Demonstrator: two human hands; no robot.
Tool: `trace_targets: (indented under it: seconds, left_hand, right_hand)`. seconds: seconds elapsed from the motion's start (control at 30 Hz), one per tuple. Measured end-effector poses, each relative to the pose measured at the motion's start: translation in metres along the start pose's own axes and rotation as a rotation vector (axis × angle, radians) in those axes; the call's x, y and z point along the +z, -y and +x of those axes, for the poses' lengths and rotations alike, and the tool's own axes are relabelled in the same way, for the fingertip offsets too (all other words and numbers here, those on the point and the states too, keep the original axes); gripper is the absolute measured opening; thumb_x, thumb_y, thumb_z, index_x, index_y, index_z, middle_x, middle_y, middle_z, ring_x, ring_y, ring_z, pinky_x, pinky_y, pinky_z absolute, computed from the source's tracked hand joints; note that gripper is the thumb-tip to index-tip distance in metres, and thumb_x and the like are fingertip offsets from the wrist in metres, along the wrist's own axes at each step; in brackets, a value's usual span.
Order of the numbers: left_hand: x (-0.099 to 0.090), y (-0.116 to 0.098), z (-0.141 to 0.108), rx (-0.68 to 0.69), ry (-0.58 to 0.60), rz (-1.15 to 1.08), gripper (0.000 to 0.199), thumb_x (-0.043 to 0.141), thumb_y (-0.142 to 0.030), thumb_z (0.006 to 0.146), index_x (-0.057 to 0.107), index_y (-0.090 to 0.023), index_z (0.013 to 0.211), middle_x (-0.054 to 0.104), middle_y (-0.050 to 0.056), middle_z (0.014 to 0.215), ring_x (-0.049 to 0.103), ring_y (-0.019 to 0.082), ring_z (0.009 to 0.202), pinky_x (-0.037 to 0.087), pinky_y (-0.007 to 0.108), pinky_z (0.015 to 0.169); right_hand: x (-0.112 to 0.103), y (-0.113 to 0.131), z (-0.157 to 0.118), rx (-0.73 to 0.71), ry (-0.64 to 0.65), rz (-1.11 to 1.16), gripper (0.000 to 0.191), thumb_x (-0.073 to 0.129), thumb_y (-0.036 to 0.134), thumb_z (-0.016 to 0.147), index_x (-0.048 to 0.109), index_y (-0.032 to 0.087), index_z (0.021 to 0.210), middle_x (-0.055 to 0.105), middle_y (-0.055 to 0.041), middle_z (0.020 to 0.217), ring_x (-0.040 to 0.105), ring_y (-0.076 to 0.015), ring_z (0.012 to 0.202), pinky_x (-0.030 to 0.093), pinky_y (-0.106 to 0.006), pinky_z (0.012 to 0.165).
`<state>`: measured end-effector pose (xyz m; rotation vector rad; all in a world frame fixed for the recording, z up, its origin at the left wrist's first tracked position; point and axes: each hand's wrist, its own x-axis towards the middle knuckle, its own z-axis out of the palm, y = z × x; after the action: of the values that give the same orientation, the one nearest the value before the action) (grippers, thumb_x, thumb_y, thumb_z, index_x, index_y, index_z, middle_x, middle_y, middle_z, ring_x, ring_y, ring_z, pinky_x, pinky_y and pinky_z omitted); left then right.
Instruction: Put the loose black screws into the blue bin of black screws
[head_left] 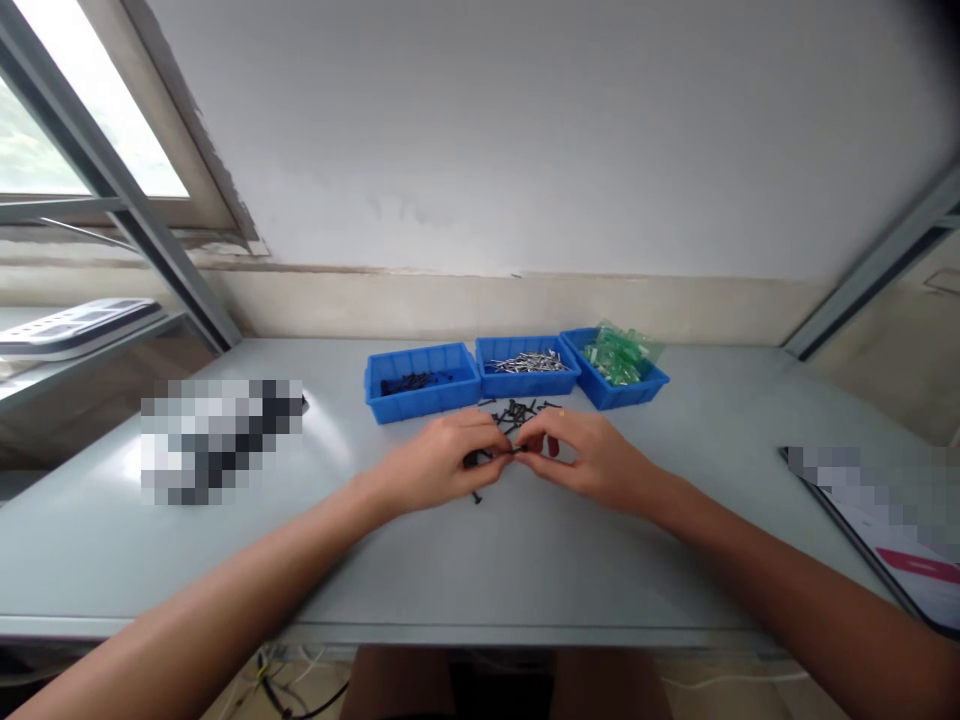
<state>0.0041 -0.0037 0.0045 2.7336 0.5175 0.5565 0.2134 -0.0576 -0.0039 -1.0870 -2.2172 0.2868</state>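
My left hand (pixel 446 460) and my right hand (pixel 592 455) meet over the middle of the table, their fingertips closed together in a pinch. Between them is a thin black screw (pixel 519 450), gripped from both sides. More dark pieces, seemingly black screws (pixel 474 459), show under the curled fingers of my left hand. Just beyond my fingers lies a loose pile of black screws (pixel 514 412). One single screw (pixel 477 497) rests on the table on the near side of my left hand.
Behind the pile stand three blue bins: the left bin (pixel 424 404) with black screws, the middle bin (pixel 529 384) with silver nail-like pieces, the right bin (pixel 630 396) with green plastic bags (pixel 619 350). A blurred object (pixel 217 440) lies left, a dark-edged board (pixel 862 540) right.
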Motion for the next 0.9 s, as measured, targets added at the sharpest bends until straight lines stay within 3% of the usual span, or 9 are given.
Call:
trace_targets:
  seconds: [0.17,0.37,0.5,0.63,0.77,0.9]
  left_hand:
    - [-0.004,0.002,-0.001,-0.01,-0.055,0.068,0.02,0.044,-0.024,0.09,0.063,-0.017,0.09,0.06,0.005,0.085,0.056,0.015,0.081,0.046,0.028,0.073]
    - [-0.005,0.001,-0.001,0.023,0.061,0.076,0.018,0.045,-0.022,0.089,0.063,-0.016,0.09,0.06,0.004,0.083,0.056,0.015,0.079,0.045,0.026,0.07]
    - [-0.006,0.002,-0.001,0.028,0.08,0.089,0.017,0.046,-0.022,0.089,0.062,-0.017,0.09,0.06,0.004,0.084,0.056,0.015,0.08,0.045,0.025,0.072]
    - [-0.022,0.015,-0.002,-0.063,-0.121,0.196,0.02,0.043,-0.026,0.09,0.062,-0.018,0.09,0.061,0.004,0.085,0.056,0.016,0.083,0.044,0.027,0.075]
    - [-0.042,0.043,-0.006,-0.346,-0.409,0.407,0.021,0.045,-0.03,0.088,0.063,-0.018,0.089,0.062,0.004,0.086,0.056,0.019,0.083,0.044,0.031,0.075]
    - [-0.042,0.062,-0.009,-0.461,-0.416,0.564,0.026,0.047,-0.032,0.087,0.062,-0.016,0.1,0.061,0.009,0.092,0.053,0.026,0.094,0.043,0.038,0.083]
  right_hand:
    - [0.003,-0.004,0.001,0.025,0.072,-0.105,0.01,0.053,0.027,0.086,0.059,0.02,0.089,0.064,-0.0016,0.079,0.059,-0.0149,0.075,0.044,-0.026,0.066]
    - [0.008,-0.002,0.003,-0.004,0.281,-0.195,0.015,0.048,0.023,0.088,0.059,0.019,0.079,0.065,-0.003,0.079,0.059,-0.0159,0.073,0.042,-0.027,0.066]
    - [0.005,-0.004,0.002,0.011,0.283,-0.209,0.014,0.049,0.028,0.088,0.06,0.02,0.084,0.065,-0.0021,0.08,0.059,-0.0159,0.073,0.042,-0.027,0.065]
    - [0.002,-0.01,0.001,0.126,0.205,-0.216,0.023,0.052,0.035,0.087,0.059,0.021,0.104,0.066,-0.0022,0.083,0.06,-0.0177,0.076,0.043,-0.029,0.066]
    - [0.007,-0.013,0.0,0.152,0.214,-0.241,0.018,0.052,0.034,0.087,0.061,0.021,0.095,0.066,-0.0031,0.084,0.06,-0.0183,0.077,0.044,-0.029,0.067]
    - [0.018,-0.013,-0.002,0.156,0.183,-0.292,0.02,0.051,0.036,0.087,0.061,0.02,0.096,0.064,-0.0047,0.088,0.059,-0.0202,0.085,0.045,-0.032,0.073]
